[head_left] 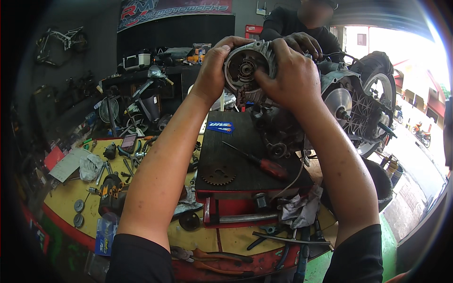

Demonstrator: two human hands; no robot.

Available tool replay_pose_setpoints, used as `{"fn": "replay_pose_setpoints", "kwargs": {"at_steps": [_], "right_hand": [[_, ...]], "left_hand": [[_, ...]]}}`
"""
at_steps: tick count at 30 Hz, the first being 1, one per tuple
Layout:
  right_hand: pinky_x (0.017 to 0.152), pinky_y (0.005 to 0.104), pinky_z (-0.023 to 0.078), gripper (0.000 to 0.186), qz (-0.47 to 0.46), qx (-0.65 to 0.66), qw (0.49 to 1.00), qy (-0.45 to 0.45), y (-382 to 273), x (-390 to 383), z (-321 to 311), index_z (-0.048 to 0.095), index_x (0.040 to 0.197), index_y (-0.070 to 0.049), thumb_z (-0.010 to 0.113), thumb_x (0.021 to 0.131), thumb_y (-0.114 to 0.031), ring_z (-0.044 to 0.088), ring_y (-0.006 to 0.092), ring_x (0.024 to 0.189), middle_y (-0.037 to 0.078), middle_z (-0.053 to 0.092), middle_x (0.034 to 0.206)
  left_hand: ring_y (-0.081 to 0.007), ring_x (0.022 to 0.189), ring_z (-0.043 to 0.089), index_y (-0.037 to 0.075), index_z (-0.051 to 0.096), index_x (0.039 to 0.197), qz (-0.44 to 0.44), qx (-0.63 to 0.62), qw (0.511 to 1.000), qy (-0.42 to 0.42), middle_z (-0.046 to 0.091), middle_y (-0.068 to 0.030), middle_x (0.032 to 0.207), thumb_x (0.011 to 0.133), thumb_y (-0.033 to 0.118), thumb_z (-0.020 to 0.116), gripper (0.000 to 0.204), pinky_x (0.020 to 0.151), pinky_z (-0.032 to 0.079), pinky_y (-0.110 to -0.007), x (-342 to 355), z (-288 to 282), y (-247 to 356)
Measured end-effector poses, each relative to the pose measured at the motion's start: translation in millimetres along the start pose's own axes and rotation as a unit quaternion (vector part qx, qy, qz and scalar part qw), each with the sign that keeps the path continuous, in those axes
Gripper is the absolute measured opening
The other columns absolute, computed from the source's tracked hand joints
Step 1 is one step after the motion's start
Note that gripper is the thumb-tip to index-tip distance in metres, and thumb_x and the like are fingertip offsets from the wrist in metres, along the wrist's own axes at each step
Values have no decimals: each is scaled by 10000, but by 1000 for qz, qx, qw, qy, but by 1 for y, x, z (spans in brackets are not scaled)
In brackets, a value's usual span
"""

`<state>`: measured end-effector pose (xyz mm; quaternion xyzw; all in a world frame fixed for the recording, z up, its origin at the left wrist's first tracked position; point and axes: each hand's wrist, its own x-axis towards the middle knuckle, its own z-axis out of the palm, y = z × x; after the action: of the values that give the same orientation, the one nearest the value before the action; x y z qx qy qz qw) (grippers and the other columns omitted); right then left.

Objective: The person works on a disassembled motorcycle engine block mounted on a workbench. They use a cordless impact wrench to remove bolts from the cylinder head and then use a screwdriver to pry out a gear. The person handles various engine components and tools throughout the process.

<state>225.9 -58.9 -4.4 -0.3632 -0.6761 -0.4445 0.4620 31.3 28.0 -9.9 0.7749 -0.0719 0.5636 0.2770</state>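
A round metal engine cover (238, 60), with a ringed bore at its middle, is raised in front of me above the black-topped stand (214, 158). My left hand (213, 70) wraps round its left edge. On the other side, my right hand (296, 78) grips the rim, thumb reaching into the hollow. Below and right of the cover, a dark metal engine part (278, 137) rests on the stand. A red-handled screwdriver (271, 167), a toothed sprocket (219, 176) and a blue-and-white sticker (221, 127) lie there too.
At the right stands a scooter engine with a shiny pulley disc (338, 101) and a rear wheel (381, 78). Another person's hand (304, 43) is close behind my right hand. Pliers (207, 254), rags (302, 207), a power tool (112, 191) and a phone (128, 143) crowd the yellow bench.
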Motion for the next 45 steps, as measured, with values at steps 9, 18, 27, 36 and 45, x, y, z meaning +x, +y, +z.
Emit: {"fn": "replay_pose_setpoints", "kwargs": {"at_steps": [9, 18, 27, 36, 45], "right_hand": [[728, 498, 613, 486, 0, 4, 1000, -1, -1, 0, 0, 575, 1072, -14, 803, 825, -364, 755, 401, 809, 208, 721, 854], [721, 500, 614, 484, 5, 1, 1000, -8, -1, 0, -1, 567, 1061, -14, 800, 829, -370, 754, 405, 801, 210, 720, 852], [719, 497, 615, 479, 3, 1, 1000, -6, -1, 0, -2, 563, 1057, -16, 799, 826, -364, 756, 402, 803, 207, 720, 853], [716, 494, 614, 471, 5, -2, 1000, -8, -2, 0, -2, 571, 1061, -18, 793, 831, -364, 758, 389, 807, 193, 726, 878], [718, 487, 611, 436, 0, 3, 1000, -8, 1, 1, -1, 566, 1014, -29, 789, 835, -357, 753, 393, 810, 188, 720, 872]], "left_hand": [[-219, 1218, 685, -39, 591, 1395, -6, -6, 1000, 2, 695, -161, 1325, 1037, 382, 320, 616, 1074, 554, -372, -1, 0, 1], [-216, 1220, 682, -40, 592, 1389, -9, -2, 1000, 3, 695, -162, 1319, 1041, 388, 316, 617, 1066, 558, -372, -1, 1, 2], [-209, 1214, 682, -34, 596, 1384, -5, -2, 1000, 0, 696, -152, 1313, 1041, 388, 315, 612, 1062, 559, -369, -1, 1, 1], [-217, 1219, 684, -37, 595, 1390, -14, -28, 999, 6, 695, -160, 1324, 1037, 380, 312, 615, 1069, 559, -373, 0, 0, -1], [-212, 1222, 677, -39, 599, 1386, 1, 14, 1000, 5, 697, -156, 1317, 1040, 395, 299, 631, 1074, 550, -371, -1, 4, 3]]}}
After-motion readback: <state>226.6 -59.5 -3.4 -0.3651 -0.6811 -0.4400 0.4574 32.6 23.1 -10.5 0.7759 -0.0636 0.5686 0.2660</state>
